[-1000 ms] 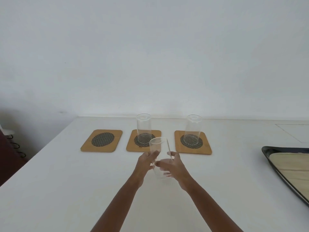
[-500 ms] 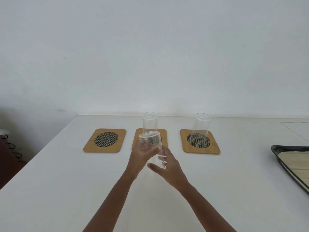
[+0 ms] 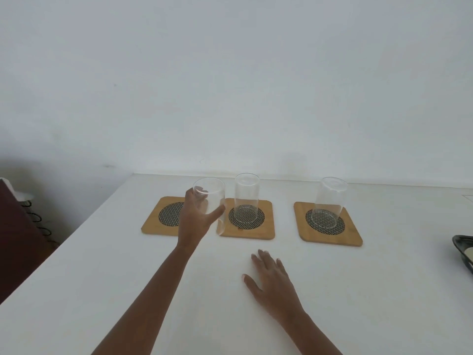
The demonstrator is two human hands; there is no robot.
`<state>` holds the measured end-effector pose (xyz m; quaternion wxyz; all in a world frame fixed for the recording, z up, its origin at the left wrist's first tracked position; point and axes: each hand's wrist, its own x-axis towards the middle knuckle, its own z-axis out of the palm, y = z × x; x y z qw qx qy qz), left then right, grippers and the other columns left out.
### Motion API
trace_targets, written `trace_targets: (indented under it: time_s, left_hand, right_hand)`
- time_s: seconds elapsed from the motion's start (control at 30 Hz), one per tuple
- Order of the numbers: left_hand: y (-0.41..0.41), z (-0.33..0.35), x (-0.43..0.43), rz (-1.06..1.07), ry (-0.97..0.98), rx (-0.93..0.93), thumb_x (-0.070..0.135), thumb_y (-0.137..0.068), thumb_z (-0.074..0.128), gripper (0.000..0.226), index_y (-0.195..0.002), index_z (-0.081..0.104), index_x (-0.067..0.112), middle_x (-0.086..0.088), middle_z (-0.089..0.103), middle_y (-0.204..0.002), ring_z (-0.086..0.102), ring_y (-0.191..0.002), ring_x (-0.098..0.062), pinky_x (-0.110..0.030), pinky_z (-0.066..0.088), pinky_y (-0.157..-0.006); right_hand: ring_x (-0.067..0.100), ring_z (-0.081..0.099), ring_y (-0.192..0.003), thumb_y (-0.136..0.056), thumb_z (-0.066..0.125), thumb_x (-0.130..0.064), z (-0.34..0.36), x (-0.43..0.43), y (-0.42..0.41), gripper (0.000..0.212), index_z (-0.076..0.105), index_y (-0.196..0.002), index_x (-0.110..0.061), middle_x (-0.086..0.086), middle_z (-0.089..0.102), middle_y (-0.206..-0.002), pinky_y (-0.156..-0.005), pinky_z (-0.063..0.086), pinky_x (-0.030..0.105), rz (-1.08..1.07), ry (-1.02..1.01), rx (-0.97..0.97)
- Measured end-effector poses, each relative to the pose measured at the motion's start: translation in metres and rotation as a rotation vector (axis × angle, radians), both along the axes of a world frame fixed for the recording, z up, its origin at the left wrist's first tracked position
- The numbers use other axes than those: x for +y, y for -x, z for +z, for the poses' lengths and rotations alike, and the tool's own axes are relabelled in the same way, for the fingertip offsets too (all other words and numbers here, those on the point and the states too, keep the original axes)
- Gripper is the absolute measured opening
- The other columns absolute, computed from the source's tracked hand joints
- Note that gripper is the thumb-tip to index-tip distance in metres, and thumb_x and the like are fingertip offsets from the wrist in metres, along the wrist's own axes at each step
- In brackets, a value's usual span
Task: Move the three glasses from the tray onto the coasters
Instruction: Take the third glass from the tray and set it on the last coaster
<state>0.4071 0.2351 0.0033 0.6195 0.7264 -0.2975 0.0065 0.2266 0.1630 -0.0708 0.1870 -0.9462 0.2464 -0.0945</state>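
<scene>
Three wooden coasters with dark mesh centres lie in a row on the white table. A clear glass stands on the middle coaster and another clear glass stands on the right coaster. My left hand is shut on a third clear glass, held in the air between the left coaster and the middle one, partly over both. My right hand hovers low over the table with its fingers spread, holding nothing.
The dark tray with a pale wooden inlay shows at the right edge. The table's left edge drops to a dark red object and some cables. A white wall rises behind the table.
My left hand has carried the glass away from me and to the left, toward the left coaster. My right hand has let go of the glass and dropped back toward me.
</scene>
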Motion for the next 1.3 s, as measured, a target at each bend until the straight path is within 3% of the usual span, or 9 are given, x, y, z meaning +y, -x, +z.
trace_targets:
  time_s: [0.17,0.3,0.4,0.5,0.53,0.7,0.97,1.03,1.3]
  left_hand:
    - [-0.041,-0.008,0.007,0.167,-0.046,-0.033,0.020,-0.068,0.080,0.058,-0.112,0.046,0.004,-0.011,0.061,-0.118,0.056,-0.112,-0.014,-0.019,0.037,-0.080]
    - [-0.071,-0.014,0.014,0.248,-0.101,-0.027,0.025,-0.069,0.080,0.061,-0.114,0.045,0.004,-0.013,0.061,-0.120,0.055,-0.120,-0.023,-0.024,0.037,-0.085]
    - [-0.088,-0.016,0.016,0.279,-0.101,-0.027,0.024,-0.069,0.080,0.060,-0.113,0.044,0.003,-0.012,0.060,-0.119,0.056,-0.120,-0.024,-0.028,0.039,-0.088]
    - [-0.100,-0.017,0.015,0.296,-0.094,-0.031,0.021,-0.069,0.079,0.058,-0.110,0.045,-0.001,-0.011,0.057,-0.121,0.056,-0.120,-0.025,-0.031,0.043,-0.089]
    - [-0.103,-0.017,0.015,0.304,-0.097,-0.037,0.020,-0.069,0.079,0.058,-0.110,0.045,-0.002,-0.012,0.057,-0.122,0.056,-0.120,-0.025,-0.031,0.043,-0.088]
    - [-0.112,-0.022,0.011,0.321,-0.102,-0.020,0.020,-0.070,0.079,0.060,-0.114,0.044,-0.001,-0.016,0.059,-0.119,0.056,-0.120,-0.024,-0.025,0.039,-0.085]
    - [-0.115,-0.028,0.002,0.317,-0.106,0.024,0.023,-0.070,0.079,0.064,-0.118,0.042,0.002,-0.017,0.059,-0.121,0.054,-0.122,-0.024,-0.028,0.039,-0.089]
    - [-0.116,-0.029,0.002,0.322,-0.107,0.022,0.023,-0.070,0.079,0.064,-0.118,0.042,0.001,-0.016,0.059,-0.121,0.054,-0.122,-0.025,-0.029,0.040,-0.090]
    - [-0.116,-0.034,0.001,0.324,-0.111,0.024,0.025,-0.070,0.079,0.064,-0.118,0.042,0.004,-0.015,0.059,-0.121,0.055,-0.121,-0.023,-0.025,0.036,-0.085]
  right_hand:
    - [0.011,0.008,-0.145,-0.096,0.030,-0.044,-0.009,0.002,-0.002,0.056,0.022,-0.145,-0.019,-0.001,0.014,-0.157,-0.120,0.001,0.031,-0.039,0.066,-0.001]
    - [0.023,0.029,-0.140,-0.091,0.050,-0.037,-0.009,0.005,-0.003,0.053,0.041,-0.137,-0.011,0.009,0.036,-0.149,-0.117,0.017,0.044,-0.068,0.099,-0.081]
    - [0.021,0.029,-0.141,-0.094,0.026,-0.049,-0.006,0.006,-0.003,0.058,0.039,-0.138,-0.014,0.006,0.034,-0.150,-0.117,0.019,0.036,-0.060,0.142,-0.061]
    - [0.023,0.069,-0.100,-0.094,0.000,-0.051,0.002,0.008,-0.004,0.083,0.071,-0.103,-0.009,0.010,0.071,-0.111,-0.073,0.058,0.039,-0.066,0.141,-0.046]
    - [0.023,0.072,-0.090,-0.094,-0.002,-0.050,0.003,0.010,-0.004,0.086,0.074,-0.095,-0.009,0.009,0.075,-0.102,-0.066,0.057,0.036,-0.089,0.147,-0.061]
    - [0.029,0.073,-0.081,-0.094,0.000,-0.051,0.004,0.012,-0.007,0.088,0.074,-0.090,-0.005,0.013,0.075,-0.096,-0.089,0.032,0.033,-0.103,0.241,-0.050]
    - [0.032,0.073,-0.078,-0.094,0.001,-0.051,0.005,0.011,-0.009,0.088,0.074,-0.088,-0.003,0.015,0.075,-0.094,-0.088,0.040,0.033,-0.095,0.187,-0.046]
    - [0.032,0.073,-0.077,-0.094,0.000,-0.051,0.006,0.012,-0.011,0.088,0.075,-0.087,-0.003,0.014,0.075,-0.094,-0.075,0.050,0.034,-0.105,0.197,-0.056]
    - [0.031,0.073,-0.079,-0.094,0.000,-0.051,0.003,0.010,-0.011,0.088,0.074,-0.088,-0.004,0.014,0.076,-0.094,-0.085,0.040,0.035,-0.095,0.233,-0.094]
